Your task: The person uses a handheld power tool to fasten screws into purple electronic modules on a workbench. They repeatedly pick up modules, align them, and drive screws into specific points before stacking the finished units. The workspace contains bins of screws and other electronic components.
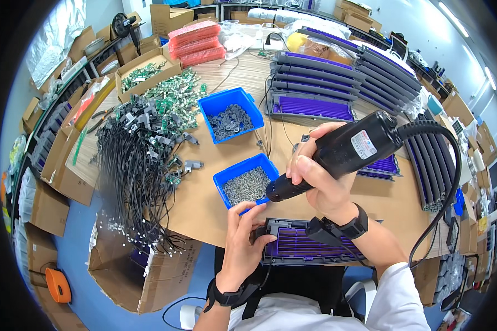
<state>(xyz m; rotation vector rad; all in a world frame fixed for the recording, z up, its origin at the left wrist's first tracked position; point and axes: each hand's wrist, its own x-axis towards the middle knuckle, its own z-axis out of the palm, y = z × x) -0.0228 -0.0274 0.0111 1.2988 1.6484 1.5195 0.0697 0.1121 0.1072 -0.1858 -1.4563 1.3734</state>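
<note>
Panel [301, 249], purple-slatted in a dark frame, lies along the near edge of the worktop [403, 201], right in front of the person. From where I stand, the left hand [242, 243] curls about its left end, thumb and fingers around a small dark piece [257, 233]; I can't tell whether it grips that piece or only steadies the panel. The right hand [331, 185] is wrapped firmly round a black power driver [342, 144], whose nose points leftward beside a blue bin of screws [248, 185]. Behind that, farther from the near edge, a second blue bin [215, 105] holds grey round parts. Black cables [130, 165] spill over the worktop's left edge, and more purple-and-grey panels [315, 83] are stacked toward its far right corner.
</note>
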